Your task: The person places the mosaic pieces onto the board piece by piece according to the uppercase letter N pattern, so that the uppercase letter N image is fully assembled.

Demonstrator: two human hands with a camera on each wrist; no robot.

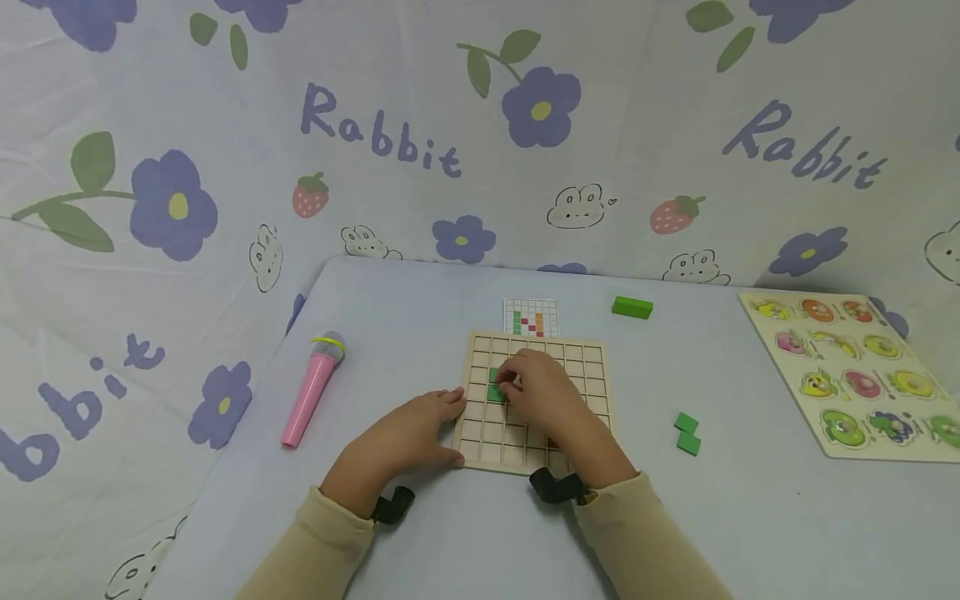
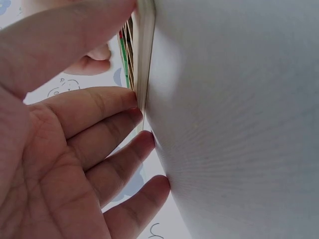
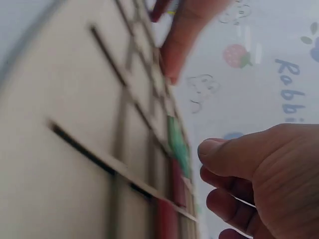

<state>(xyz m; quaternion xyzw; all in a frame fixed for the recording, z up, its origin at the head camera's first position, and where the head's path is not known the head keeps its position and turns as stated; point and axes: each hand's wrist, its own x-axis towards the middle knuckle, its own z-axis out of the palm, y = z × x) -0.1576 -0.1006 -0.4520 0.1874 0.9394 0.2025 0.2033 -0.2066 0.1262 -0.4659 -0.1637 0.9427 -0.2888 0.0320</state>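
Observation:
A wooden grid board [image 1: 480,450] lies on the table, with green tiles [image 1: 496,392] in its left part. Red tiles [image 3: 167,219] also show on it in the right wrist view. My left hand [image 1: 405,437] touches the board's left edge, fingertips and thumb spread along it. Over the board, my right hand [image 1: 543,392] is beside the green tiles, its fingers loosely bent. No tile shows between that thumb and the fingers in the right wrist view. The right hand and forearm hide part of the grid.
Behind the board lies a pattern card [image 1: 536,317] with coloured squares. A green block [image 1: 632,307] stands back right. Two loose green tiles [image 1: 687,443] lie right of the board. A pink toy microphone [image 1: 311,392] is at left, a fruit puzzle board [image 1: 862,375] at far right.

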